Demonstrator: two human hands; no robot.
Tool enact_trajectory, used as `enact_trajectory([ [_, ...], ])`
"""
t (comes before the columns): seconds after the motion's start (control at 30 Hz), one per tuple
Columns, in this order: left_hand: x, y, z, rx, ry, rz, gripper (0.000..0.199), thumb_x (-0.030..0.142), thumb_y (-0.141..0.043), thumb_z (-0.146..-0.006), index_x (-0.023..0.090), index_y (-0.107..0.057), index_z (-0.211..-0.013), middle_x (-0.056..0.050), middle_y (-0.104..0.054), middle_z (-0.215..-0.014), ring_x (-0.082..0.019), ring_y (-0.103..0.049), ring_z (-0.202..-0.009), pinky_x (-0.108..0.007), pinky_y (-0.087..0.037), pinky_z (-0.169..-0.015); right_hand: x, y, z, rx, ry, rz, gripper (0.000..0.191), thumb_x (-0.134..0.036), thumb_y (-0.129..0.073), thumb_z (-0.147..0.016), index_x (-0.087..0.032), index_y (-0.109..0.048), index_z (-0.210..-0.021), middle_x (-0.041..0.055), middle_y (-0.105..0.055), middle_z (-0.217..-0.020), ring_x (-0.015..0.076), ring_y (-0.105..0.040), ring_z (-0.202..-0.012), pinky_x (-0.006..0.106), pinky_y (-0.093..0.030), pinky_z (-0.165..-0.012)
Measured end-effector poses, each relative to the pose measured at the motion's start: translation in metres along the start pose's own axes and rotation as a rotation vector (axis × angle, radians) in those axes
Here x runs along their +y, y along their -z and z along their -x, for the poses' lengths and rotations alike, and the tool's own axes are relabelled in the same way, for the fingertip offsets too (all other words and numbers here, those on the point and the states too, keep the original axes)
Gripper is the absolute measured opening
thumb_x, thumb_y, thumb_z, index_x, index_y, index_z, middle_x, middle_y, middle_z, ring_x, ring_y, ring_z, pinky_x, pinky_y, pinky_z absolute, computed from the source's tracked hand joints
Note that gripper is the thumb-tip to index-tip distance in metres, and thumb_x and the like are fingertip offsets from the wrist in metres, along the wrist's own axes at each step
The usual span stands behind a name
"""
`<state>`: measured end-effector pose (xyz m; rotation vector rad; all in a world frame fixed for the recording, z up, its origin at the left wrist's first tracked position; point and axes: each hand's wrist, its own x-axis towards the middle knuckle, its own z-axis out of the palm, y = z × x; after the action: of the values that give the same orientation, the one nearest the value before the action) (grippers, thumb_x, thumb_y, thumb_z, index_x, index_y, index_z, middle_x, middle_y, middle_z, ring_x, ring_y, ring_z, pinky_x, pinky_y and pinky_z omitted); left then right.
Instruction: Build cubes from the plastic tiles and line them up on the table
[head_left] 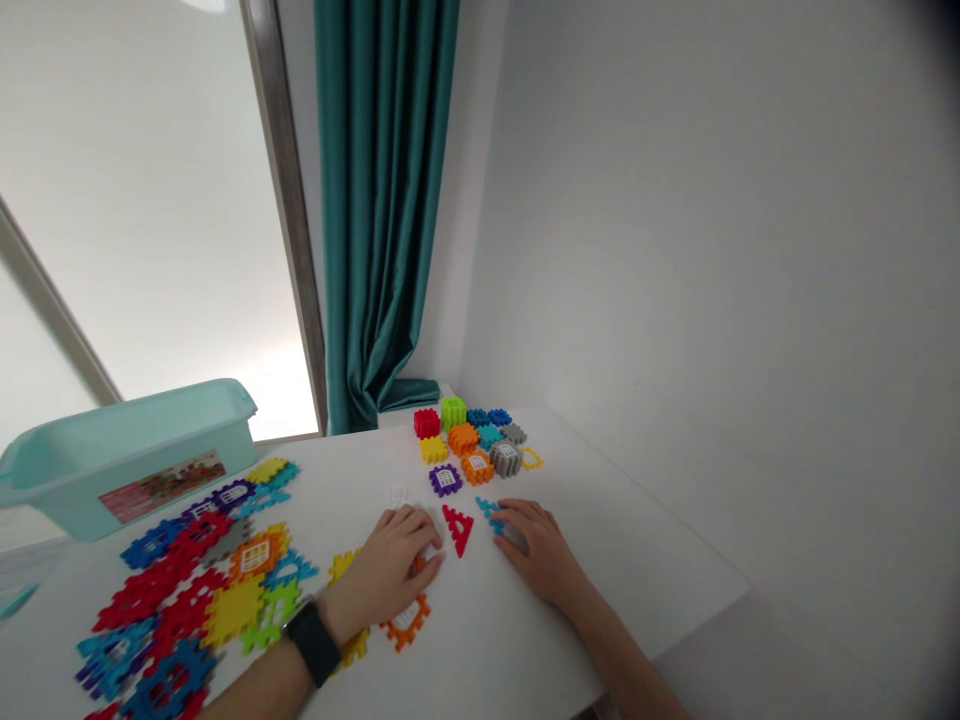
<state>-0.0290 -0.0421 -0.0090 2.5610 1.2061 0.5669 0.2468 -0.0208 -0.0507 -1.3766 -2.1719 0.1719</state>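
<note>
My left hand, with a black watch on its wrist, is curled just above the table. A bit of an orange building piece shows between its thumb and fingers; the rest is hidden. Below that hand lies an orange toothed piece with a white window insert. My right hand has its fingertips closed at the edge of a light blue triangular piece on the table. Between the two hands lies a red triangular piece. A purple window piece sits farther back.
Stacks of same-coloured pieces, including a grey stack and a red stack, stand at the back. Loose mixed pieces, such as a yellow square, spread over the left. A mint tub stands behind them. A white wall borders the right.
</note>
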Motion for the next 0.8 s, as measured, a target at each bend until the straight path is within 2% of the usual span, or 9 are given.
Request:
enact_trajectory([
  [0.63,-0.0011,-0.0014,0.0006,0.014,-0.017,-0.007,0.011,0.024,-0.053,-0.094,0.024,-0.063,-0.098,-0.005,-0.066,-0.106,-0.025,-0.056,-0.106,-0.039,-0.041,-0.092,0.0009,-0.0016,0.0023,0.037,-0.016,0.017,0.028,-0.029,-0.056,-0.091,-0.030,-0.067,-0.117,0.0066,-0.063,-0.135,0.0254,-0.059,-0.124,0.048,-0.045,-0.105],
  [0.8,0.0002,0.0034,0.0000,0.042,0.012,0.035,0.012,0.023,-0.053,-0.094,0.023,-0.064,-0.098,-0.005,-0.067,-0.107,-0.024,-0.057,-0.105,-0.040,-0.042,-0.093,0.0017,-0.0015,0.0028,0.097,0.022,-0.010,0.025,-0.029,-0.054,-0.093,-0.028,-0.067,-0.115,0.0074,-0.064,-0.132,0.0254,-0.059,-0.122,0.048,-0.046,-0.105],
])
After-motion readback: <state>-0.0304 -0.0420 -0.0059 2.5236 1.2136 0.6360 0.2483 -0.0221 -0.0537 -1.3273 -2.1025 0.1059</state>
